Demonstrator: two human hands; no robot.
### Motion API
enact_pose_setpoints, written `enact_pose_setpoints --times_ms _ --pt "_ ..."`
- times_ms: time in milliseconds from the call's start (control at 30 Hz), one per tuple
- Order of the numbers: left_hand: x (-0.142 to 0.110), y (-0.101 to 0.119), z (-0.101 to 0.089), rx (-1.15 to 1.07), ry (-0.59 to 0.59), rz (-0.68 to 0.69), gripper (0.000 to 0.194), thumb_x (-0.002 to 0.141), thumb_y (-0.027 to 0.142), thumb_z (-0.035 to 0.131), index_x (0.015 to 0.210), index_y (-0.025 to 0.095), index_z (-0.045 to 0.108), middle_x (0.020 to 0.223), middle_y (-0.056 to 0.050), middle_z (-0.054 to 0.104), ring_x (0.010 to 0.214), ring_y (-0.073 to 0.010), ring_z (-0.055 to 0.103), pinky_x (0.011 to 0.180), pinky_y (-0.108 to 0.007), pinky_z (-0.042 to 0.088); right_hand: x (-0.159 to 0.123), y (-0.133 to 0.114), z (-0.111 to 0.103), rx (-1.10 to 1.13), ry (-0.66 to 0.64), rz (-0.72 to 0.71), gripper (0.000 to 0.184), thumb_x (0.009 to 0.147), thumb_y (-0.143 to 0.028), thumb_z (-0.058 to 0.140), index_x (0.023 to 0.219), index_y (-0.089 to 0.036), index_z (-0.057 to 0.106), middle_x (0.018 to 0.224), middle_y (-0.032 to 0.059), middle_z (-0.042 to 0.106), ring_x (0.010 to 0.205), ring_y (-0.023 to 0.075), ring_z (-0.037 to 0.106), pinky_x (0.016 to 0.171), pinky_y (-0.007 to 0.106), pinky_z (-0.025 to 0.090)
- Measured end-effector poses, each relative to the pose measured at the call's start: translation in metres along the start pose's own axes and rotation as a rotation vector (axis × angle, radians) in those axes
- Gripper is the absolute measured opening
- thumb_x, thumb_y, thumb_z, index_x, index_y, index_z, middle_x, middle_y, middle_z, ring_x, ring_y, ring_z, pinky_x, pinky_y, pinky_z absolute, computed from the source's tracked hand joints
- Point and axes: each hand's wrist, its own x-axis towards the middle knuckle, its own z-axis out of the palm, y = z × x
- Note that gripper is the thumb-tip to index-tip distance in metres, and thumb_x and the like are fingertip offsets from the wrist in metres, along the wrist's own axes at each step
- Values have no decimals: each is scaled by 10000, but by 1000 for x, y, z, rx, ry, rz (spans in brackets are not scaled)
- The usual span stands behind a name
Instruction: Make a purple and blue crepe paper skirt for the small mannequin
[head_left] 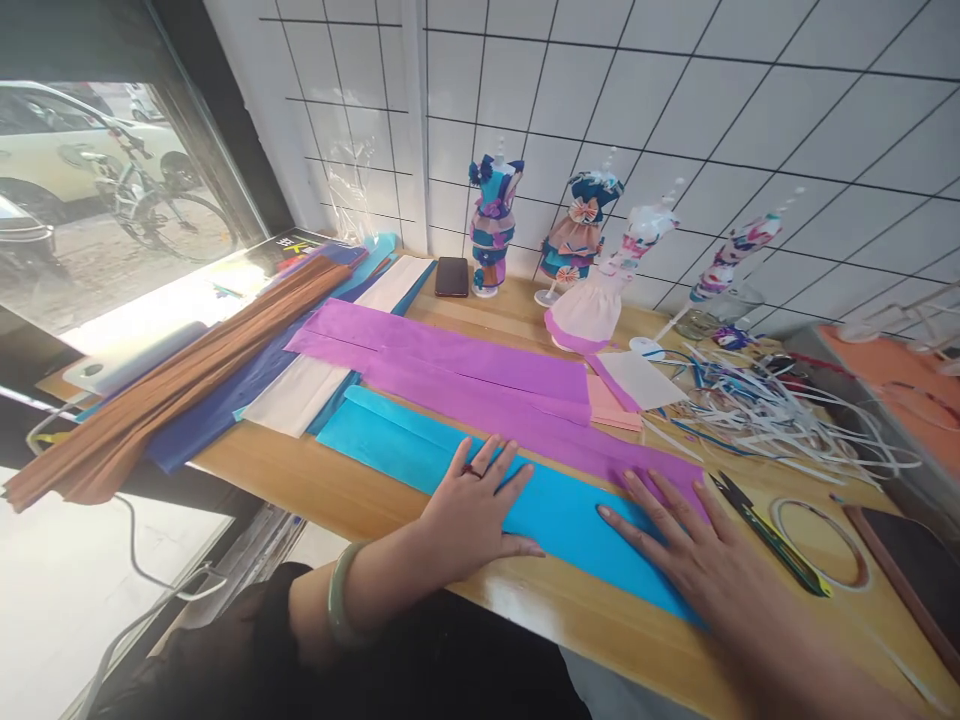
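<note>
A folded strip of bright blue crepe paper (570,520) lies along the front of the wooden table. My left hand (484,505) rests on its middle, fingers spread, with a ring and a green bangle on that arm. Farther right my right hand (679,535) lies flat with fingers apart, across the blue strip and the end of a purple strip. Two purple crepe paper strips (465,350) stretch out behind the blue one. Close to my right hand are yellow-handled thread snips (776,540). Neither hand grips anything.
Brown crepe paper (225,350) and white strips (300,395) lie at left. Small dressed mannequins (495,225) stand by the tiled wall. A dark phone (452,277) lies behind the purple strips. Thin ribbon scraps (780,400), a ring-shaped coil (821,543) and a dark tablet-like device (915,570) are at right.
</note>
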Motion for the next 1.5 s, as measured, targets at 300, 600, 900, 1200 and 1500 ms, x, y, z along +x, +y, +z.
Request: enact_pose_setpoints --times_ms 300,600,900,1200,1500 --pt "-28 -54 -19 106 -54 -306 782 803 715 221 1391 221 368 1459 -148 319 1359 -343 252 1066 -578 220 5 2 -1 38 136 -85 826 712 36 312 1436 -359 254 1533 37 205 1359 377 226 940 716 280" --pt "-48 -106 -29 177 -78 -494 750 841 662 258 1411 181 329 1470 -161 286 1371 -330 219 1088 -537 222 3 1 -1 79 144 -80 824 665 1 364 1412 -346 326 1520 29 245 1304 399 324 920 727 284" --pt "-45 -103 -35 277 -21 -559 745 868 607 297 1359 54 393 1443 -230 302 1368 -373 197 1070 -585 191 -1 1 0 15 18 -23 769 739 24 386 1400 -367 335 1529 8 221 1334 370 290 974 666 286" --pt "-6 -10 -7 18 52 2 756 796 714 285 1345 218 436 1415 -117 410 1347 -303 295 1089 -494 228 -4 11 6 -38 -35 -48 743 781 13 394 1388 -409 321 1538 12 185 1359 351 241 957 674 304" --pt "-10 -7 -7 -22 16 -29 693 829 675 263 1340 243 440 1443 -108 368 1352 -298 288 1078 -503 247 47 -82 -18 179 24 68 608 916 -336 419 1445 -98 239 1453 163 355 1361 268 270 1055 486 336"
